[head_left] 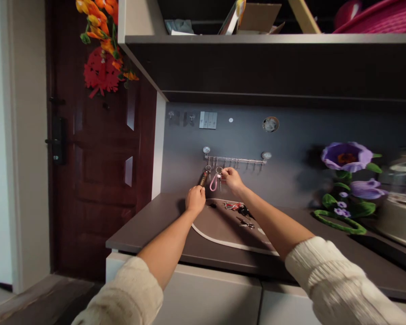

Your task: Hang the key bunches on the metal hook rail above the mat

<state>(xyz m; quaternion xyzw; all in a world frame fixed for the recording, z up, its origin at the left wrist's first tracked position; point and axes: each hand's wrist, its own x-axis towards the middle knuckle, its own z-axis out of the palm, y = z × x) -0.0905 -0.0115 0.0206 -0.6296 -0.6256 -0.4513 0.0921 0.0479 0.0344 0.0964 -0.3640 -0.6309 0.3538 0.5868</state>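
A metal hook rail (237, 160) is mounted on the grey wall above the counter. At its left end hangs a keyring with a dark strap (203, 179) that bears lettering; my left hand (195, 199) is closed at the strap's lower end. Just right of it, my right hand (233, 179) pinches a key ring (219, 170) with a pink loop (213, 183) and a key dangling below. Whether this ring touches a hook is too small to tell. On the brown mat (203, 228) lie red-tagged keys (232, 206) and a silver bunch of keys (246, 223).
Purple crochet flowers (347, 158) and a light-coloured appliance (401, 203) stand at the right. A shelf (270, 39) overhangs the counter (149, 225). To the left is a dark red door (98, 194) with orange flowers (99, 20). Two clear hooks (191, 117) sit beside a switch panel (208, 120).
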